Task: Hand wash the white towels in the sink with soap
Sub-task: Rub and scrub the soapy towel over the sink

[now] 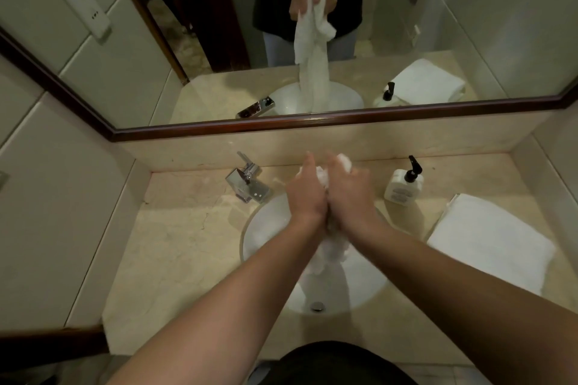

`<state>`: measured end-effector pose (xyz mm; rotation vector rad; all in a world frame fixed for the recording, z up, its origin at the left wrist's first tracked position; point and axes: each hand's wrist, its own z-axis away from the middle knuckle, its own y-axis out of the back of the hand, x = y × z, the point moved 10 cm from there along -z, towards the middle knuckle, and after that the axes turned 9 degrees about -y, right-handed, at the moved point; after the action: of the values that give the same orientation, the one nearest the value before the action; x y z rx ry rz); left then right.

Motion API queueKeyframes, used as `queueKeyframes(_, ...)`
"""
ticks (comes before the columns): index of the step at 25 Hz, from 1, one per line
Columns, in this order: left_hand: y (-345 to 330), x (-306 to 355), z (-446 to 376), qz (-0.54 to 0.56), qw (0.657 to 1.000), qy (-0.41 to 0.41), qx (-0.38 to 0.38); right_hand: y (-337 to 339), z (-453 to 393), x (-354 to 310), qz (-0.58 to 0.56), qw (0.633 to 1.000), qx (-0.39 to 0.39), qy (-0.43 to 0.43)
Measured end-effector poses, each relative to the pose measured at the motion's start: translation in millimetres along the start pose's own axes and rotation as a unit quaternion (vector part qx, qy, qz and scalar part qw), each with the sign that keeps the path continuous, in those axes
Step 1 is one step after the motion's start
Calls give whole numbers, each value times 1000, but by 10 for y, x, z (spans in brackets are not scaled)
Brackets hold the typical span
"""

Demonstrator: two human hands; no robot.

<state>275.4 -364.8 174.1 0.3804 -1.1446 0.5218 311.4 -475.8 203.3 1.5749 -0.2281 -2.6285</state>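
Above the sink [269, 228], which I take as the landmark, both hands work on one white towel [331, 247]. Behind the sink a wide mirror [469, 25] with a dark wooden frame covers the wall, and in it the towel hangs down from the hands as a long strip that reaches the basin. Around the sink lies the bench [175, 247], a pale beige stone with light veins; its surface looks smooth and a little wet close to the basin. To the right of the sink a second folded towel [488, 244] rests flat on the bench, and it looks dry. Behind the sink on the left stands the chrome tap [247, 180], and behind it on the right a white soap bottle [403, 187] with a black pump.

The left hand [305, 194] and the right hand [350, 194] are pressed close together over the basin, with the fingers curled around a bunched part of the wet towel; a small tuft comes out above the right hand.

I judge that the towel is soft and limp, heavier now because of water, and probably slippery from soap. It is not fragile. The best hold seems to be a full grip on a gathered section, one hand close to the other, so the cloth can be rubbed against itself while the loose end stays inside the sink.
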Motion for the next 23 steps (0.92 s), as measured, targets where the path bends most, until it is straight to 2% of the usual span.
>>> queueKeyframes(3, -3, 86, 39, 13, 999, -31, 4, 88, 1, -75, -48, 999, 23, 8)
queueKeyframes(5, 86, 63, -13, 42, 999, -9, 30, -53, 119, -69, -32, 999, -19, 34)
queueKeyframes(6, 117, 69, -31, 39, 998, -25, 39, -82, 134, -60, -24, 999, -24, 36)
queueKeyframes(9, 84, 206, 62, 10, 996, -87, 31, 55, 66, -66, -43, 999, 22, 7)
queueKeyframes(12, 173, 70, 0, 35, 998, -21, 39, -100, 185, -11, -26, 999, -24, 30)
queueKeyframes(14, 169, 57, 2, 30, 999, -39, 15, -124, 177, -49, 14, 999, -22, 43)
queueKeyframes(16, 151, 94, 36, 10, 997, -71, -3, -42, 147, -79, -10, 1000, 12, 23)
queueKeyframes(18, 277, 93, 3, 36, 998, -46, 27, -166, 245, -44, -35, 999, -19, 13)
queueKeyframes(20, 388, 31, -34, 69, 996, -7, 48, -308, 350, -4, -1, 999, -47, 24)
queueKeyframes(23, 343, 94, 48, 26, 998, -54, -1, -222, 257, -29, -25, 1000, 6, 4)
